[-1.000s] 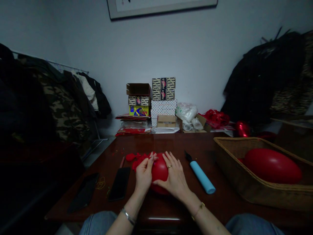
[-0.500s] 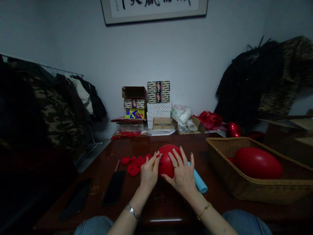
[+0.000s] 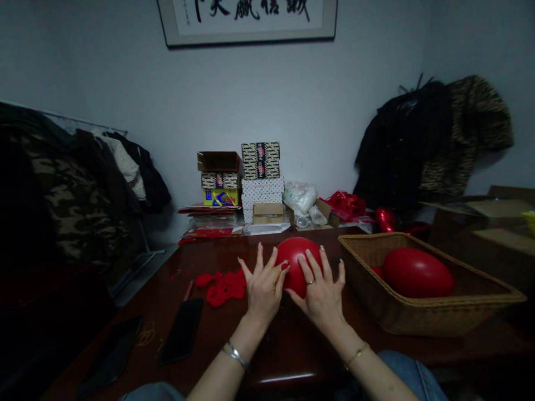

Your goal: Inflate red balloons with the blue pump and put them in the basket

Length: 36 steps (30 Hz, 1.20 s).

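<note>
An inflated red balloon (image 3: 298, 250) is held between my two hands above the table's middle. My left hand (image 3: 264, 288) pinches the balloon's neck end between thumb and index finger, the other fingers fanned out. On its right side my right hand (image 3: 324, 292) grips the balloon, thumb below and fingers spread over the surface. The exact shape of the neck is hidden by my fingertips. To the left of my left hand lies a pile of uninflated red balloons (image 3: 221, 287).
A wicker basket (image 3: 418, 309) holding another inflated red balloon (image 3: 418, 273) stands to the right. Left on the table (image 3: 288, 356) lie a black phone (image 3: 182, 331), a dark flat object (image 3: 111, 353) and rubber bands (image 3: 145, 334). Stacked boxes (image 3: 262, 192) are at the back.
My left hand's outer fingers have fanned outward while its pinch stays at the balloon. The view has shifted, and the blue cylinder seen beside my right hand is out of sight.
</note>
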Motion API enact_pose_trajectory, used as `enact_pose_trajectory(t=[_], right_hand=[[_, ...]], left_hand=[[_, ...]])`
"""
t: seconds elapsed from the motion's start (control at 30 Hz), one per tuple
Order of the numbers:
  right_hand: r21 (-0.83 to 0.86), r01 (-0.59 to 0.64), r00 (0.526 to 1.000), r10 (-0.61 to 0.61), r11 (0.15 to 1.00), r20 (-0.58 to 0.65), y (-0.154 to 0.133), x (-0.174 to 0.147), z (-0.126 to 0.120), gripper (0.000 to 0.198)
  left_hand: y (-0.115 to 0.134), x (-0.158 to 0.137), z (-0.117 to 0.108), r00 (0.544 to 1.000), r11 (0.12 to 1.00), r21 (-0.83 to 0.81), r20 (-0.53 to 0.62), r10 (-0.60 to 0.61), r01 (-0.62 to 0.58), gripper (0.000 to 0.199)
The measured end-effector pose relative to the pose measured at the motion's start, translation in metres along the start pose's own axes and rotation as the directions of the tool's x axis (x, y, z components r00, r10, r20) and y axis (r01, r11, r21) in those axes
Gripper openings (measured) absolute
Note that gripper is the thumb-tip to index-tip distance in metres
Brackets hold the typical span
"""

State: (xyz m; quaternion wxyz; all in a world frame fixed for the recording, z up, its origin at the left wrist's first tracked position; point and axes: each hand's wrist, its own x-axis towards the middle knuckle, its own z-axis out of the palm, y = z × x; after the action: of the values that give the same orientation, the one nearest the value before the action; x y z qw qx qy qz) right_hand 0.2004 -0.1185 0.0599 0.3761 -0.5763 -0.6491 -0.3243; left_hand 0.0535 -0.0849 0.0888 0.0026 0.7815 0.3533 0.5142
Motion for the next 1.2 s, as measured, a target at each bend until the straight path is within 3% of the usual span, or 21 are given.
enact_pose_trajectory(t=[0.6,0.87,1.2], right_hand=[[-0.193,-0.11,0.991,0.093,0.975,-0.096,0.08,0.004,-0.036,0.071],[-0.252,-0.164,0.984,0.14,0.954,-0.111,0.112,0.003,-0.051,0.068],[-0.315,-0.174,0.981,0.137,0.933,-0.136,0.141,0.008,-0.069,0.068]], left_hand=[[0.059,0.037,0.063,0.954,0.95,0.147,-0.079,0.289,-0.276,0.018],[0.082,0.049,0.094,0.957,0.95,0.136,-0.04,0.289,-0.281,0.019],[0.109,0.066,0.117,0.962,0.962,0.044,-0.007,0.272,-0.271,0.023]])
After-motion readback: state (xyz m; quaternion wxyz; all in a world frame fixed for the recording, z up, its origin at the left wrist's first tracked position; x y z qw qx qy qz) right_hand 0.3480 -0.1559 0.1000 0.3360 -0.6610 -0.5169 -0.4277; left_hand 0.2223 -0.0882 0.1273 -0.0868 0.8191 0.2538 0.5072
